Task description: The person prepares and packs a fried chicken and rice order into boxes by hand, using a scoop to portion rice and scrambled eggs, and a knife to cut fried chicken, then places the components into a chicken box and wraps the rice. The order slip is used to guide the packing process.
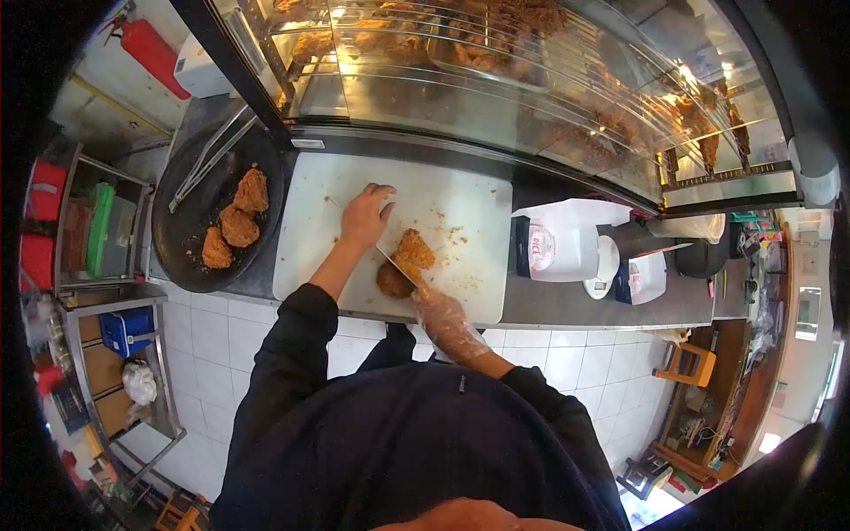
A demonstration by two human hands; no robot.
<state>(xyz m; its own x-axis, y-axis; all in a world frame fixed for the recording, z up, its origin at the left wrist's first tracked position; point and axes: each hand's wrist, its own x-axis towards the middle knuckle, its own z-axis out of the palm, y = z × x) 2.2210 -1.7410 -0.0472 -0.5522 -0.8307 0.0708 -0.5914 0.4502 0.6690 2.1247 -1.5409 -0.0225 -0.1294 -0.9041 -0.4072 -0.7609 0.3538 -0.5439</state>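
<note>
A long knife [383, 254] lies slantwise over the white cutting board [323, 265], its blade between two parts of a fried chicken piece [413, 251]. My right hand [440, 320], in a clear plastic glove, is closed around the handle end at the board's near edge. Across the front part of the blade rests my left hand [365, 218], fingers stretched out and thumb apart; whether its palm presses on the blade is hidden. The darker chicken part [393, 281] sits on the near side of the blade. Crumbs are scattered to the right.
At left, a round black tray [181, 243] holds several fried chicken pieces [239, 227] and metal tongs [211, 157]. A heated glass display case [425, 106] stands behind the board. Paper boxes [567, 248] and a white scale [603, 265] are at right.
</note>
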